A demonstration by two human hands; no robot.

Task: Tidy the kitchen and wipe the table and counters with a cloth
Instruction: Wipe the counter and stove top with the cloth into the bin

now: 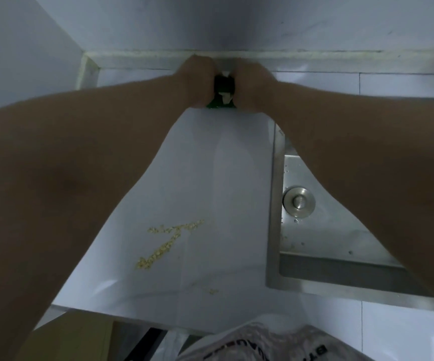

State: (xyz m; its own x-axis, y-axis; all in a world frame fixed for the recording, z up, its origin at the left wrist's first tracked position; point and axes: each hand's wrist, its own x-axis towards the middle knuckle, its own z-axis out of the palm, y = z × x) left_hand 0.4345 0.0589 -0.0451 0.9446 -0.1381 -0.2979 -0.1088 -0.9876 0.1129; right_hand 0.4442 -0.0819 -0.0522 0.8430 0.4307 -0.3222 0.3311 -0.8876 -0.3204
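Reaching across the counter to its far edge, 2 bare forearms are seen converging just below the wall. A dark green item with a black upper part and small white patches is held between the hands, close to the pale raised strip that runs along the foot of the wall. The left hand is wrapped around the item's left side and the right hand around its right side. Both are seen from the back, knuckles toward the wall, so the fingertips are hidden. What the item is cannot be told, as most of it is covered.

The white counter is spread between the arms, from the far strip to the near edge. A trail of yellowish crumbs is scattered on its near half, left of centre, in 2 lines that meet at an angle. A few more specks are found nearer the front edge.

A steel sink is set into the counter on the right, partly covered by the right forearm. A round metal plug is seated in its floor, and small bits are dotted around it. A crumpled plastic bag with dark lettering is visible below the counter's near edge.
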